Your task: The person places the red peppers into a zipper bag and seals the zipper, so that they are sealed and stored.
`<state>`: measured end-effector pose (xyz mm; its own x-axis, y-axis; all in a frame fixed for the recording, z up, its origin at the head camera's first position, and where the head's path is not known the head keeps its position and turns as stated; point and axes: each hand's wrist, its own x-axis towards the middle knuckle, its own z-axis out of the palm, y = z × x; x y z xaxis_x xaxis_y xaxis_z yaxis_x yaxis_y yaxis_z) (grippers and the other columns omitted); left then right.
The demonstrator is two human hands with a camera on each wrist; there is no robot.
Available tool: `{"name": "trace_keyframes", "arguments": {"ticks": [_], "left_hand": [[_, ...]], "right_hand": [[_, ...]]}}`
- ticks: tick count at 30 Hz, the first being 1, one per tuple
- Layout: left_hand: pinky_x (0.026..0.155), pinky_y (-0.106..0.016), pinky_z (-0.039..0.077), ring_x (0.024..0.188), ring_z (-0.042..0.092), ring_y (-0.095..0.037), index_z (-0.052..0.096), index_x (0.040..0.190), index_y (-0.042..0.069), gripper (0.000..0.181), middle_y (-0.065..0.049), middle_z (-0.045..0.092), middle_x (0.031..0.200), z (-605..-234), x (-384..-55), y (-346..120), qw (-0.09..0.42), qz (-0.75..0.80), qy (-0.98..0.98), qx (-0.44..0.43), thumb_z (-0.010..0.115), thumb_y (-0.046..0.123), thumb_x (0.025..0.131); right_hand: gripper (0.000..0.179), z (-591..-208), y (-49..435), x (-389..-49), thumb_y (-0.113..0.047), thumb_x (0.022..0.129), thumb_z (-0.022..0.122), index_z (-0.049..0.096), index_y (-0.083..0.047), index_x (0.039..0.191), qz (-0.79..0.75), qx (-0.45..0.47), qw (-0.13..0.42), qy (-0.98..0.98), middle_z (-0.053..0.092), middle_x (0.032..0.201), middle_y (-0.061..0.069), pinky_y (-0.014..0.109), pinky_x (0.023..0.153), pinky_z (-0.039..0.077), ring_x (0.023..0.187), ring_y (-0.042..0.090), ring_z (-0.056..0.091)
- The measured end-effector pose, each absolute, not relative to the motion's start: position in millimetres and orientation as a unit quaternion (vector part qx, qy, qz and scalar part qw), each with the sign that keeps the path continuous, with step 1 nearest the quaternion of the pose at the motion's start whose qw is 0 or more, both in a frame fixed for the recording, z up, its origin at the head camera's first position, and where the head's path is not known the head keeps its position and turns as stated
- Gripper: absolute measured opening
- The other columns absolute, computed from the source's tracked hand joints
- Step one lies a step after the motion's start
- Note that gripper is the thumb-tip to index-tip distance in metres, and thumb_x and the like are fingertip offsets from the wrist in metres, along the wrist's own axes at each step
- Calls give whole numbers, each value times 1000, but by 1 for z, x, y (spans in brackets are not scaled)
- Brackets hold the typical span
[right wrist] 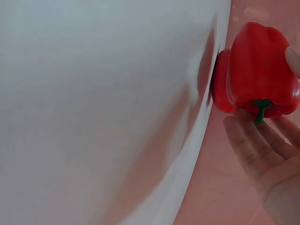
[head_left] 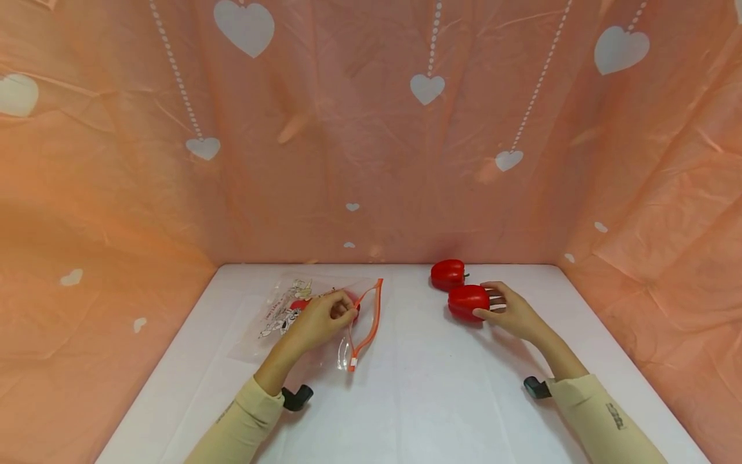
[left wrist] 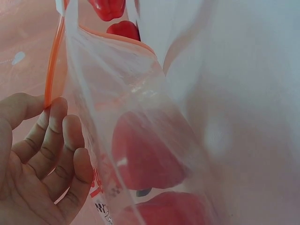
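A clear zip bag with printed cartoon figures and an orange zip edge lies on the left of the table. My left hand pinches the bag's orange rim between thumb and fingers, and the mouth stands apart, facing right. Through the plastic, the left wrist view shows a red bell pepper and part of a second red pepper. On the right, my right hand holds another red bell pepper, thumb on its near side, fingers on the far side. Its green stem points toward the palm.
Just behind the held one, a further red bell pepper rests near the table's back edge. The white table is enclosed by orange cloth with white hearts. Black devices sit at both wrists.
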<state>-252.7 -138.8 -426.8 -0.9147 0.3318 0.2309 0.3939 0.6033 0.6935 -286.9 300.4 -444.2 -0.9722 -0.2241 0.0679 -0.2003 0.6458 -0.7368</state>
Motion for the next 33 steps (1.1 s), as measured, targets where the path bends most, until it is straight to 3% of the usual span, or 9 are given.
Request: {"name": "trace_keyframes", "arguments": {"ticks": [33], "left_hand": [[79,-32,52,82,63,-8,71,97,19,6,10,69,86,-427,-253,-140,42,-398,-892,-209,75,18,102]], "right_hand": [[71,-443,231,-274,-20,94,85,48,0,151,-437,-168,32,883,64,137,24,46,95,61,124,44,65]]}}
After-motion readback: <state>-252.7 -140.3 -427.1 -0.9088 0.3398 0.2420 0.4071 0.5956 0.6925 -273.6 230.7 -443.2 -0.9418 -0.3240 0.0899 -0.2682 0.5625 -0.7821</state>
